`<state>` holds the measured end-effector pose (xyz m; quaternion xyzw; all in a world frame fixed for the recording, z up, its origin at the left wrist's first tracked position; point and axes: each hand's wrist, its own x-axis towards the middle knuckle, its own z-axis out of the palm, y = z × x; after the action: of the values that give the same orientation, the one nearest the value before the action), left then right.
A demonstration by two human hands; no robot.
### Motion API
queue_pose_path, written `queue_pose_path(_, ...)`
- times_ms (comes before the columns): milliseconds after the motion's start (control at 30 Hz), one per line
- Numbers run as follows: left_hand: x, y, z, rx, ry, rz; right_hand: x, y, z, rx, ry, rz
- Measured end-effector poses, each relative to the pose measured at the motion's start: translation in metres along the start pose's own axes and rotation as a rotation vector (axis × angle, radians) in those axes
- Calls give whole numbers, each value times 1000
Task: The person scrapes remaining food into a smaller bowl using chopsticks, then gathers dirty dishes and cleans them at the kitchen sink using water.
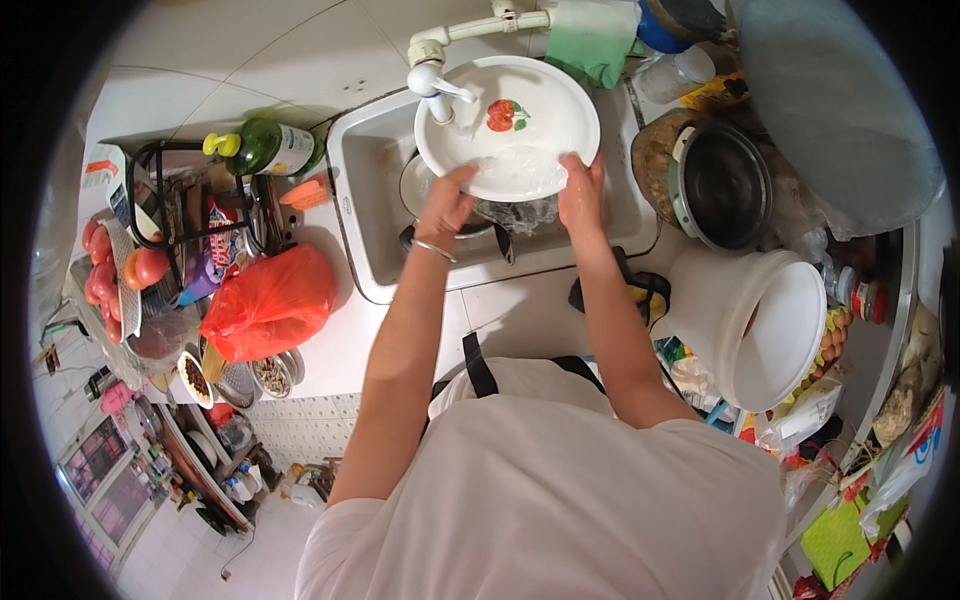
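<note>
A large white basin with a red fruit print is held over the sink, beneath a white tap. Water appears to run from the tap into it. My left hand grips the basin's near rim on the left, with a bracelet on that wrist. On the near rim's right side, my right hand has its thumb inside the basin. Below the basin, partly hidden, a pan with dark handles stands in the sink beside crumpled clear plastic.
Left of the sink are a green soap bottle, an orange brush, a black wire rack and a red plastic bag. To the right stand a dark pot and a white bucket.
</note>
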<state>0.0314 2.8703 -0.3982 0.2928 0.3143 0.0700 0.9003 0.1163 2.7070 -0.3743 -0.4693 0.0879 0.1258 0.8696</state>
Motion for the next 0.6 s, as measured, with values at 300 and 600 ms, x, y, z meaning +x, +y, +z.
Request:
queue_pose_path(300,-16,44,-24,349,307,397,-9,113,40,326,11,649)
queue_pose_path(600,-57,76,-40,774,178,529,-29,159,59,494,-117,768)
